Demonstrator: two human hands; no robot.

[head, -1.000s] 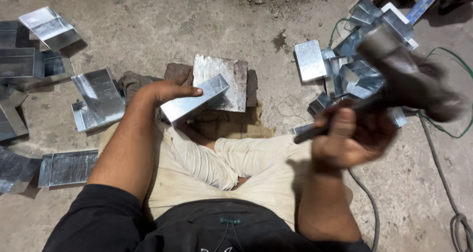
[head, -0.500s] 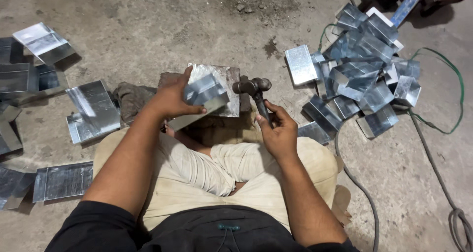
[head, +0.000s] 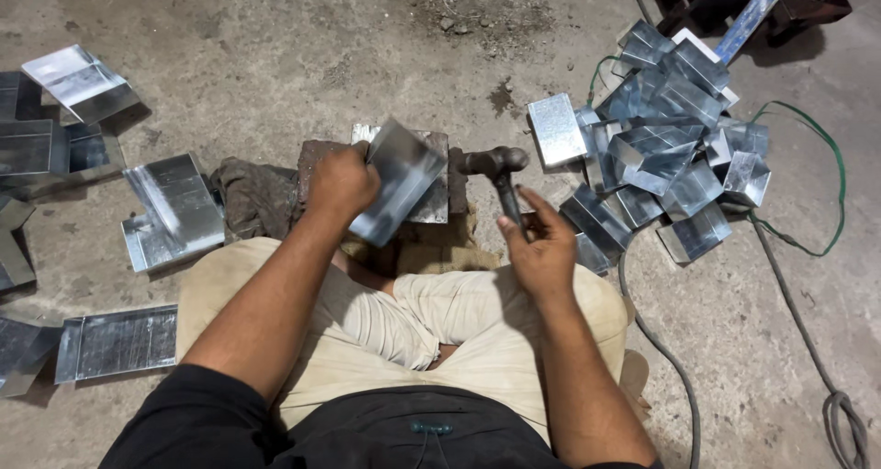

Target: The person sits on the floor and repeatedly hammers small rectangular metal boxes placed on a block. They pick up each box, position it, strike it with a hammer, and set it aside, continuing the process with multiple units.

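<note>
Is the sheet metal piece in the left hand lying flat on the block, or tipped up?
Tipped up. The left hand grips the sheet metal piece by its upper edge, slanted above the block.

Dressed in a black short-sleeved top with a small dark button at the hem, over loose cream-beige cotton trousers, creased and bunched at the knees. 2 bare forearms, left hand (head: 341, 183) and right hand (head: 543, 249) ungloved, without rings, watch or bracelets.
</note>
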